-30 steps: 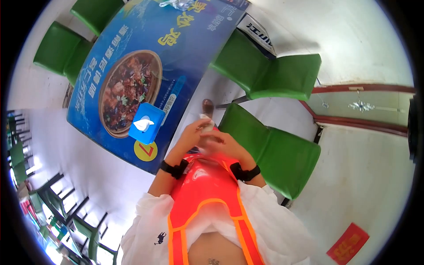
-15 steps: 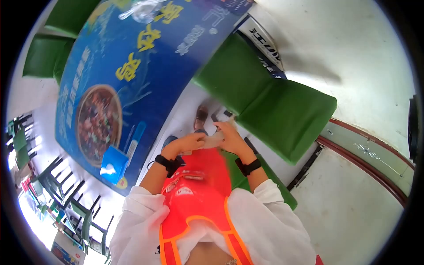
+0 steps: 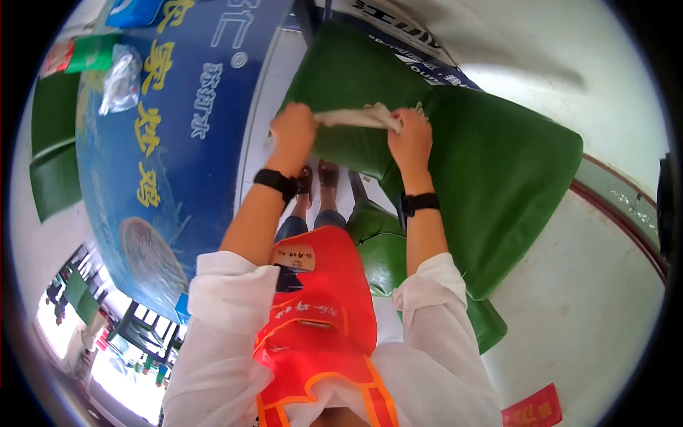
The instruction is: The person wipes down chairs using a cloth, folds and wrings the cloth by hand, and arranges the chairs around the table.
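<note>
A pale, twisted cloth (image 3: 356, 117) is stretched between my two hands above the seat of a green chair (image 3: 341, 85). My left hand (image 3: 293, 132) is closed round its left end, and my right hand (image 3: 411, 139) grips the other end, where a bit of the cloth sticks out. Both hands are a little blurred. The green backrest (image 3: 498, 171) rises to the right of my right hand.
On the left stands a blue printed table (image 3: 206, 164) bearing a crumpled clear plastic bag (image 3: 122, 80), a green and red packet (image 3: 92, 54) and a blue box (image 3: 135, 11). A dark and white printed box (image 3: 398, 28) is behind the chair, by the wall.
Both hands have moved forward, up in the view, and further apart, pulling the cloth out lengthwise between them. The view has shifted toward the far end of the table and the chair.
</note>
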Demonstrator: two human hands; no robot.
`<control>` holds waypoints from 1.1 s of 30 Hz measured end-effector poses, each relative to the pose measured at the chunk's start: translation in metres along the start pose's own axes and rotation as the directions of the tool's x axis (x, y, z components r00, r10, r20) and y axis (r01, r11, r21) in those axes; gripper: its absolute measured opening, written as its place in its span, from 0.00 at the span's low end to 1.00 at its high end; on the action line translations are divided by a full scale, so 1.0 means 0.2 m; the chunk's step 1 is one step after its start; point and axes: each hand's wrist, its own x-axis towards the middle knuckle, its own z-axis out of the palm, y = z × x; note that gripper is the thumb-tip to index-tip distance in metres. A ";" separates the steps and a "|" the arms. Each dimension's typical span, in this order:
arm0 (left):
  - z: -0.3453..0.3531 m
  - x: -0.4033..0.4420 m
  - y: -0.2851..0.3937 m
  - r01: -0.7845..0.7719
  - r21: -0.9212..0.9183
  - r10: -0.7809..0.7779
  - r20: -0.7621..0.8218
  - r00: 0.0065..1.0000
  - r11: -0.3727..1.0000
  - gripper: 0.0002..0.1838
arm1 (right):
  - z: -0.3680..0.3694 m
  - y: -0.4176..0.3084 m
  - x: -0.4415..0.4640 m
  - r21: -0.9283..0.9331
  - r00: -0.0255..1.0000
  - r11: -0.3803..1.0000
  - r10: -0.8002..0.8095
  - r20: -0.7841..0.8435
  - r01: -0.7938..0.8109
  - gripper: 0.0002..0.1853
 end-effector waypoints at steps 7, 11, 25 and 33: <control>-0.22 0.42 0.26 -0.345 -0.014 0.287 -0.526 0.801 0.938 0.10 | -0.03 0.28 0.45 -0.151 0.939 0.988 -0.067 -0.339 0.016 0.19; 0.06 0.57 0.32 -0.450 0.033 0.414 -0.458 0.787 0.893 0.24 | 0.21 0.55 0.50 -0.127 0.898 0.985 -0.157 -0.410 0.114 0.25; 0.84 0.33 -0.02 -0.344 0.125 0.347 -0.003 0.938 0.931 0.33 | 0.97 0.52 -0.10 0.037 0.972 0.978 0.200 0.124 -0.206 0.30; 0.95 -0.08 -0.04 -0.116 0.025 0.108 0.214 0.971 0.993 0.28 | 0.99 0.05 -0.53 0.125 0.893 0.908 0.356 0.275 -0.400 0.29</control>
